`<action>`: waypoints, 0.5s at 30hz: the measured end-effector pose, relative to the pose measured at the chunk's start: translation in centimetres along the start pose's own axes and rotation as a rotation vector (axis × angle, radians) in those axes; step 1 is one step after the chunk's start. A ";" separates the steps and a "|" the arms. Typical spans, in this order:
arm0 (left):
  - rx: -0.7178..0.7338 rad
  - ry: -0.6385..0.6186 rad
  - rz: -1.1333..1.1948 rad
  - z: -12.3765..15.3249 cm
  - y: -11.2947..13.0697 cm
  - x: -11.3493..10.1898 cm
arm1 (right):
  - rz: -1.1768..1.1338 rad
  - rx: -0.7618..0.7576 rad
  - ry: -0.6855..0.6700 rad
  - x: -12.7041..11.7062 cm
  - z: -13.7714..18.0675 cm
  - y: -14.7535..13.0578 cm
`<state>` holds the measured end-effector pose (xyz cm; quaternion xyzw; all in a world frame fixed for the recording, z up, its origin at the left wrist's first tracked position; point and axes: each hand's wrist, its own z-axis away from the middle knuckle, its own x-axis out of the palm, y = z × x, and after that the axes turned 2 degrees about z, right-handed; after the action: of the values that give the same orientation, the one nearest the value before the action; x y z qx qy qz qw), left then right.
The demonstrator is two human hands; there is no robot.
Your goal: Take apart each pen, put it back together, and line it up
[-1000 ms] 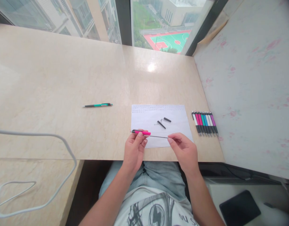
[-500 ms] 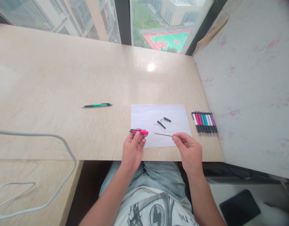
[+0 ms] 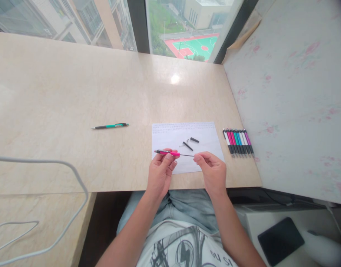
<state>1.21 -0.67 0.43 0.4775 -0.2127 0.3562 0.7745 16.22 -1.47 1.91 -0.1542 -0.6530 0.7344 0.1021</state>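
Note:
My left hand [image 3: 162, 168] is closed around a pink pen barrel [image 3: 174, 153] with a black clip, its end facing right. A thin dark pen refill [image 3: 186, 155] is pinched in my right hand [image 3: 212, 168]. The refill's left tip meets the barrel's right end; how far inside it reaches is hidden. Both hands are above a sheet of white paper [image 3: 165, 135] with rows of writing along its top. On the paper lie two short black pen pieces, a grip sleeve [image 3: 187, 146] and another black tube [image 3: 194, 140], with a tiny metal-coloured part between them.
A row of several pens [image 3: 237, 142] in mixed colours lies right of the paper, beside the floral wall covering [image 3: 287, 111]. One green pen [image 3: 111, 126] rests on the desk to the left. A white cable [image 3: 78, 178] loops at the lower left.
My right hand has moved left, bringing the refill from a gap away up to the end of the pink barrel. The view has shifted slightly.

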 end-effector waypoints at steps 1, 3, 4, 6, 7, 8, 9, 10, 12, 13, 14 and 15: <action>0.001 0.002 0.005 -0.1 -0.1 0.0 | -0.007 0.001 -0.001 0.1 -0.1 0.0; 0.001 0.007 0.014 -0.4 -0.2 -0.1 | -0.017 0.004 0.000 0.4 -0.3 0.2; -0.001 0.008 0.016 -0.5 -0.2 -0.1 | -0.022 0.006 0.006 0.5 -0.4 0.2; -0.023 0.002 0.015 -0.8 0.0 0.2 | -0.032 0.013 0.023 0.9 -0.6 0.3; -0.040 -0.005 0.013 -1.0 0.2 0.4 | -0.038 0.014 0.033 1.0 -0.7 0.3; -0.058 -0.013 0.009 -1.1 0.4 0.7 | -0.044 0.013 0.041 1.2 -0.8 0.2; -0.073 -0.022 0.008 -1.3 0.7 0.9 | -0.051 0.007 0.045 1.4 -1.0 0.2; -0.070 -0.023 0.009 -1.3 0.9 1.2 | -0.057 -0.001 0.046 1.7 -1.1 0.1; -0.047 -0.008 0.021 -1.3 1.2 1.5 | -0.070 -0.019 0.040 2.0 -1.1 -0.1; -0.033 0.010 0.031 -1.1 1.3 1.6 | -0.075 -0.025 0.035 2.2 -1.1 -0.1; -0.025 0.030 0.041 -0.9 1.2 1.6 | -0.081 -0.028 0.034 2.3 -1.0 -0.1; -0.023 0.047 0.048 -0.7 1.0 1.5 | -0.087 -0.028 0.036 2.5 -0.9 -0.1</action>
<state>1.40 0.73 1.70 0.4550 -0.2102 0.3833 0.7758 14.27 0.28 1.67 -0.1405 -0.6674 0.7172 0.1434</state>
